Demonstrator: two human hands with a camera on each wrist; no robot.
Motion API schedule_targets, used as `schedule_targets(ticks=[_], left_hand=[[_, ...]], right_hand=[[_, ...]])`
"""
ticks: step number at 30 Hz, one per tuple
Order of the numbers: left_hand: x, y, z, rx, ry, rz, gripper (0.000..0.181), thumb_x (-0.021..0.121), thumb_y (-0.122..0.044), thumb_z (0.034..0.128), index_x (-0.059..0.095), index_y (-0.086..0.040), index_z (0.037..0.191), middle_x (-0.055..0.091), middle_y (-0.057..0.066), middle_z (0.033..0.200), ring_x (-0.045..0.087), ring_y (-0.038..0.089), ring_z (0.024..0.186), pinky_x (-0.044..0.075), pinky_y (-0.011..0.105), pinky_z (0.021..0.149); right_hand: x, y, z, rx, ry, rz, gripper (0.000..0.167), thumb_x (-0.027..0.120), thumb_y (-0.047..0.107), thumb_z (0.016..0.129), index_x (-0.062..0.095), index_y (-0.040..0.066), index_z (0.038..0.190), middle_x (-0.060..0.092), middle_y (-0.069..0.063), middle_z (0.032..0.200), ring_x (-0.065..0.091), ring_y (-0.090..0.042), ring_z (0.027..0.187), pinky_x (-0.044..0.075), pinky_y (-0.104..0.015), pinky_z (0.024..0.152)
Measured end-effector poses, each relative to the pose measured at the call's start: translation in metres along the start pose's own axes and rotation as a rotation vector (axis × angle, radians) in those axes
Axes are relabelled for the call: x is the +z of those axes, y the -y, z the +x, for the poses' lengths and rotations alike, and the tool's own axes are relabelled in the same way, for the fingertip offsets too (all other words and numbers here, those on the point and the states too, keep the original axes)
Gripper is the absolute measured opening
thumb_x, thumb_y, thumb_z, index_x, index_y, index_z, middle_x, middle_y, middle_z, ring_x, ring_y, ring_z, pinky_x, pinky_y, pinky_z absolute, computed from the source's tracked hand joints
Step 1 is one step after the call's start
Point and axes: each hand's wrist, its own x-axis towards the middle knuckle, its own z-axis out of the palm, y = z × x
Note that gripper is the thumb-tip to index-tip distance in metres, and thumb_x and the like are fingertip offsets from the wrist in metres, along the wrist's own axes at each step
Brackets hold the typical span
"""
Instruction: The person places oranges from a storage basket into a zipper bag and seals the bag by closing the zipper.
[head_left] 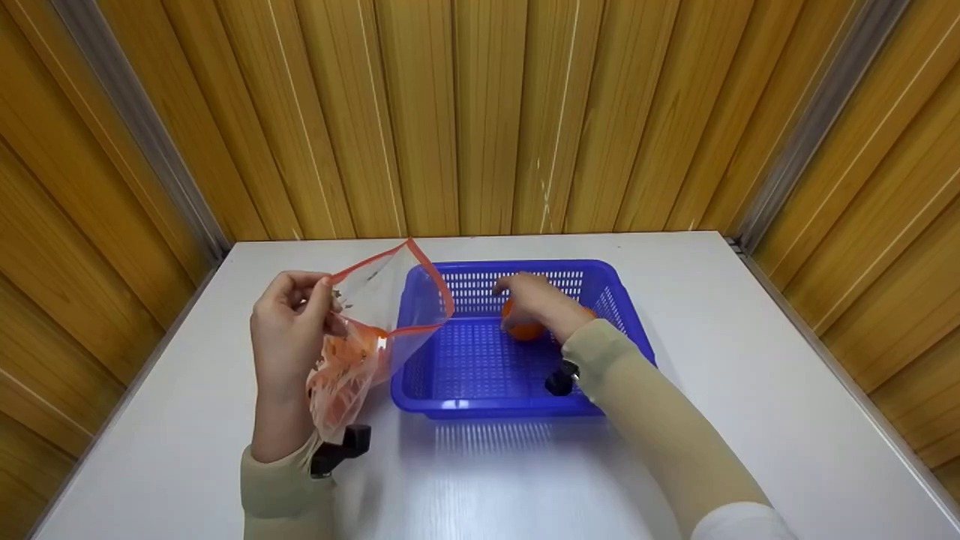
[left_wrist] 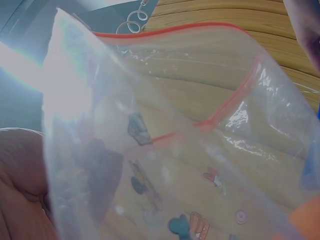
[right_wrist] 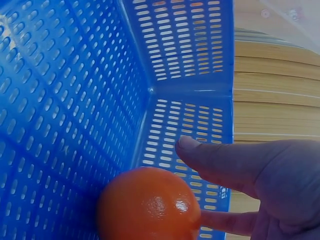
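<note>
My left hand [head_left: 283, 337] pinches the rim of a clear zip bag [head_left: 401, 289] between thumb and fingers, left of the blue basket. The bag's red-edged mouth gapes toward the basket, and orange shapes show low inside it. Small printed pictures cover its film [left_wrist: 200, 225] in the left wrist view. Inside the basket [head_left: 469, 405], my right hand [head_left: 536, 296] is over an orange [head_left: 523, 328]. In the right wrist view its thumb [right_wrist: 220, 155] is stretched out apart from the orange [right_wrist: 150, 207], while a finger reaches behind the fruit.
Part of another orange [head_left: 590, 310] shows beside my right wrist in the basket. A white table [head_left: 750, 420] bears the basket. Wood-look panels [head_left: 487, 112] rise behind and at both sides. Black wrist cameras [head_left: 341, 448] sit at my cuffs.
</note>
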Motion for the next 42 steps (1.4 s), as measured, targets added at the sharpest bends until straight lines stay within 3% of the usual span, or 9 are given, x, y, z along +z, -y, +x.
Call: schedule_targets(ticks=[13, 18, 26, 33, 42], left_hand=[[0.000, 0.000, 0.000, 0.018, -0.001, -0.010, 0.013, 0.063, -0.009, 0.1016, 0.065, -0.001, 0.111, 0.062, -0.001, 0.073, 0.060, 0.008, 0.051, 0.060, 0.022, 0.052], [0.001, 0.001, 0.000, 0.048, -0.008, -0.010, 0.013, 0.065, -0.009, 0.1009, 0.065, 0.000, 0.110, 0.064, -0.002, 0.072, 0.062, 0.009, 0.050, 0.060, 0.023, 0.052], [0.001, 0.001, 0.000, 0.020, -0.007, 0.002, 0.015, 0.064, -0.011, 0.1016, 0.065, -0.001, 0.112, 0.064, 0.000, 0.076, 0.062, 0.010, 0.052, 0.060, 0.023, 0.054], [0.001, 0.000, 0.001, 0.007, -0.003, 0.010, 0.016, 0.064, -0.013, 0.1020, 0.065, -0.002, 0.114, 0.064, 0.001, 0.077, 0.063, 0.011, 0.053, 0.061, 0.023, 0.055], [0.000, 0.002, 0.001, 0.000, -0.003, 0.006, 0.016, 0.064, -0.013, 0.1020, 0.065, -0.002, 0.114, 0.064, 0.001, 0.076, 0.063, 0.011, 0.053, 0.060, 0.023, 0.055]], right_hand=[[0.004, -0.001, 0.001, 0.014, 0.021, -0.026, 0.061, 0.081, 0.006, 0.076, 0.065, 0.009, 0.135, 0.064, -0.017, 0.137, 0.060, -0.033, 0.124, 0.050, -0.046, 0.111], [0.006, -0.001, 0.000, 0.028, 0.017, -0.072, 0.059, 0.080, 0.009, 0.076, 0.066, 0.010, 0.134, 0.064, -0.016, 0.137, 0.057, -0.035, 0.131, 0.048, -0.045, 0.115], [0.013, -0.001, 0.004, 0.059, 0.035, -0.145, 0.061, 0.083, 0.004, 0.076, 0.066, 0.008, 0.134, 0.060, -0.018, 0.136, 0.052, -0.043, 0.134, 0.044, -0.051, 0.118], [0.014, 0.000, 0.004, 0.044, 0.058, -0.196, 0.064, 0.082, -0.001, 0.073, 0.067, 0.011, 0.135, 0.061, -0.018, 0.130, 0.061, -0.034, 0.116, 0.054, -0.044, 0.104], [0.015, -0.002, 0.004, 0.031, 0.061, -0.199, 0.060, 0.079, -0.001, 0.075, 0.067, 0.011, 0.133, 0.061, -0.017, 0.129, 0.061, -0.033, 0.115, 0.054, -0.044, 0.104]])
